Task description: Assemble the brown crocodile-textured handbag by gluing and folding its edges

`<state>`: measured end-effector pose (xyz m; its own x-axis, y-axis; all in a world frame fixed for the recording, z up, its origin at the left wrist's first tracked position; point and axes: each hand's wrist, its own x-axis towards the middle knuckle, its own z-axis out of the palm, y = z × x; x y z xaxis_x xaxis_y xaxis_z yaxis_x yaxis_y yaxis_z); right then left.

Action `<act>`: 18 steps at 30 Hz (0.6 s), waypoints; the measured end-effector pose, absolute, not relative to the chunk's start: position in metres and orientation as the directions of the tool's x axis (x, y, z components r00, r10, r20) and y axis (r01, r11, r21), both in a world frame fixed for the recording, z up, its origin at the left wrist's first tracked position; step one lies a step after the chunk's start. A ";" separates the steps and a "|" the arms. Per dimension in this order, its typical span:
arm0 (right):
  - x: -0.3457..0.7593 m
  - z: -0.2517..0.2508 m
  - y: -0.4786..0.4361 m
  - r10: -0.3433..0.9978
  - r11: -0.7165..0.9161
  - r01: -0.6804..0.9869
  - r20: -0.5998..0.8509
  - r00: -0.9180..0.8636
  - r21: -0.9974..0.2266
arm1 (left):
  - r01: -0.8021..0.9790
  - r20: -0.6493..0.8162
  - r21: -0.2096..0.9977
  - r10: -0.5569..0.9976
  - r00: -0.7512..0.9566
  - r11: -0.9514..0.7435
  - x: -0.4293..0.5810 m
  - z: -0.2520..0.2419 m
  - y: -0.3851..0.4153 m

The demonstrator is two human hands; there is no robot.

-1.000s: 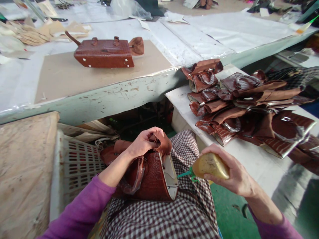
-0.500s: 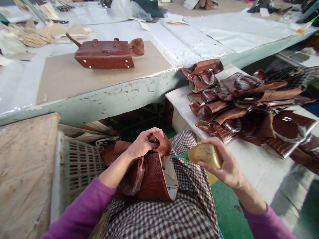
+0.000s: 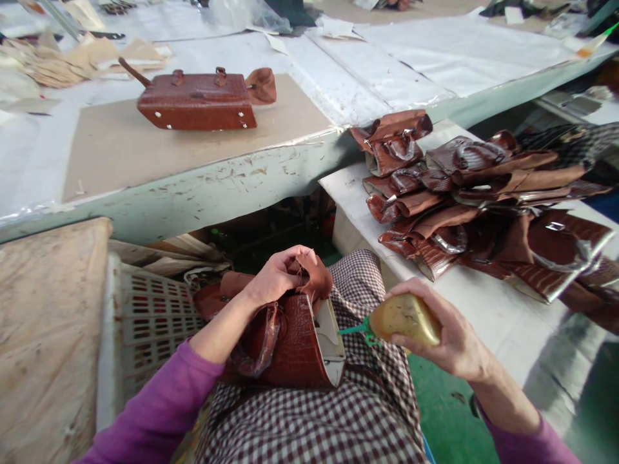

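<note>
A reddish-brown handbag (image 3: 290, 345) with an embossed surface and a plastic-wrapped handle lies across my checked lap. My left hand (image 3: 278, 277) pinches a brown flap at its upper edge, folding it back from the bag's side. Pale lining shows at the bag's right end. In my right hand (image 3: 452, 332) is a squeeze bottle (image 3: 406, 318) of yellowish glue-like liquid, held nearly level. Its thin green nozzle points left, with the tip close to the pale end of the bag; whether it touches, I cannot tell.
Several similar brown handbags (image 3: 435, 212) are piled on a low white table to the right. Another handbag (image 3: 198, 100) rests on cardboard on the worktable (image 3: 271, 171) ahead. To my left stand a white plastic crate (image 3: 155, 322) and a paper-covered board (image 3: 48, 335).
My right hand and the bottle have moved slightly right and down, so the nozzle tip is lower along the bag's end. My left hand keeps its hold on the flap.
</note>
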<state>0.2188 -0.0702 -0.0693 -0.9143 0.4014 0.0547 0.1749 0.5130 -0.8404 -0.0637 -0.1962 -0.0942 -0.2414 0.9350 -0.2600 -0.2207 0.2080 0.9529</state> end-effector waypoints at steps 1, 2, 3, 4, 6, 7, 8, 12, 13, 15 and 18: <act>0.219 -0.070 -0.071 0.394 0.511 0.176 0.047 -0.918 -0.841 | -0.210 -0.259 0.955 0.935 -0.244 0.210 -0.064 -0.094 -0.197; 0.220 -0.070 -0.071 0.378 0.507 0.175 0.035 -0.925 -0.844 | -0.199 -0.257 0.957 0.934 -0.247 0.211 -0.065 -0.094 -0.198; 0.221 -0.070 -0.072 0.367 0.501 0.180 0.019 -0.930 -0.847 | -0.188 -0.256 0.959 0.934 -0.250 0.213 -0.066 -0.093 -0.199; 0.223 -0.071 -0.072 0.373 0.493 0.194 0.004 -0.928 -0.848 | -0.176 -0.254 0.961 0.933 -0.256 0.214 -0.067 -0.091 -0.201; 0.229 -0.075 -0.073 0.453 0.450 0.246 -0.019 -0.891 -0.859 | -0.145 -0.249 0.966 0.928 -0.276 0.216 -0.070 -0.085 -0.207; 0.233 -0.077 -0.073 0.516 0.409 0.271 -0.024 -0.856 -0.872 | -0.127 -0.244 0.968 0.925 -0.292 0.215 -0.070 -0.080 -0.211; 0.237 -0.080 -0.073 0.583 0.357 0.285 -0.026 -0.812 -0.890 | -0.108 -0.237 0.971 0.921 -0.309 0.213 -0.071 -0.075 -0.216; 0.253 -0.089 -0.075 0.770 0.170 0.244 -0.025 -0.637 -0.955 | 0.006 -0.180 0.980 0.894 -0.411 0.200 -0.067 -0.052 -0.237; 0.257 -0.090 -0.076 0.783 0.168 0.234 -0.015 -0.622 -0.958 | 0.033 -0.170 0.978 0.882 -0.440 0.205 -0.065 -0.048 -0.242; 0.262 -0.089 -0.081 0.765 0.200 0.235 0.002 -0.644 -0.951 | 0.068 -0.168 0.971 0.854 -0.492 0.230 -0.061 -0.045 -0.251; 0.264 -0.086 -0.091 0.708 0.274 0.241 0.026 -0.706 -0.931 | 0.065 -0.198 0.960 0.829 -0.524 0.271 -0.055 -0.048 -0.260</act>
<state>0.2644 -0.0907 -0.0863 -0.7056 0.7081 0.0257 0.2408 0.2738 -0.9312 -0.0552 -0.2598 -0.0478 -0.5236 0.8286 -0.1984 0.0648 0.2709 0.9604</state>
